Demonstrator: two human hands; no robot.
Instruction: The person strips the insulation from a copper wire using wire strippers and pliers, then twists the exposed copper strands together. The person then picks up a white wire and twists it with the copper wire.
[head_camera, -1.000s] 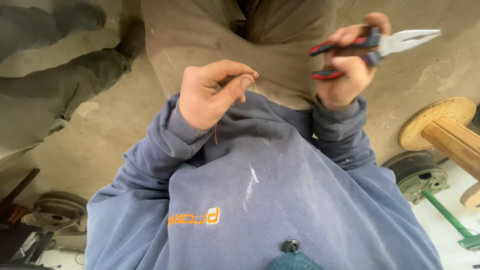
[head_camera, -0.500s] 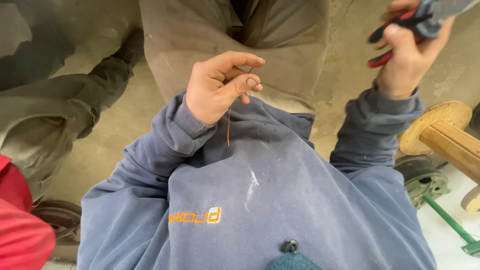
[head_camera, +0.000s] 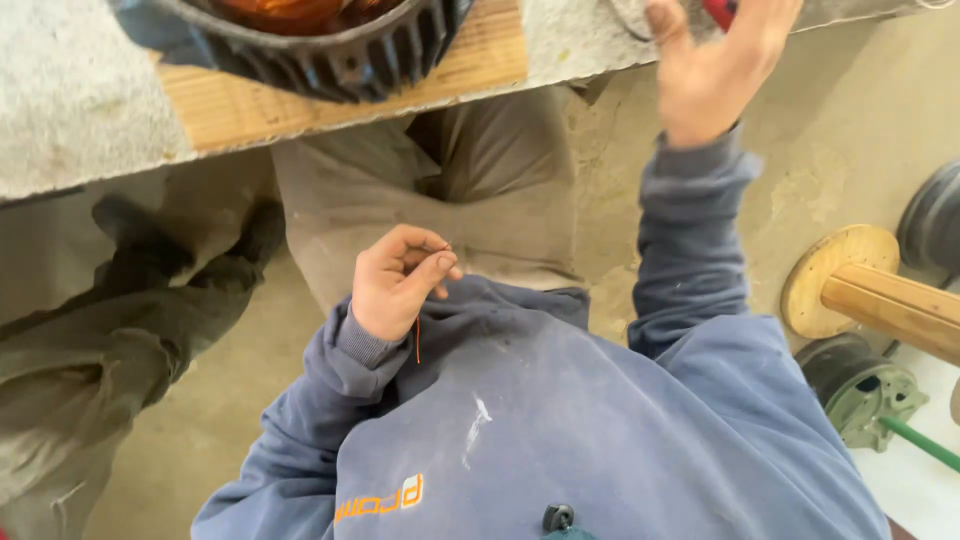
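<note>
My left hand (head_camera: 400, 285) sits in front of my chest, thumb and forefinger pinched on a short thin orange wire (head_camera: 417, 340) that hangs down over my blue sweatshirt (head_camera: 560, 420). My right hand (head_camera: 715, 70) is raised to the edge of the workbench (head_camera: 70, 110), palm towards me, thumb and fingers spread. A bit of the red pliers handle (head_camera: 718, 10) shows at the frame's top edge by its fingers; whether the hand still grips it is hidden. A dark finned motor housing (head_camera: 340, 50) with copper windings rests on a wooden board (head_camera: 480, 60).
A wooden cable spool (head_camera: 850, 290) lies at the right, with a grey-green metal part (head_camera: 865, 385) and a green rod (head_camera: 920, 440) below it. Another person's trouser legs (head_camera: 90, 350) and dark shoe (head_camera: 150, 250) are at the left on the concrete floor.
My view has tilted up, bringing the bench and motor housing into sight. My right hand rose with the pliers to the bench edge and its fingers spread. My left hand kept its pinch on the wire.
</note>
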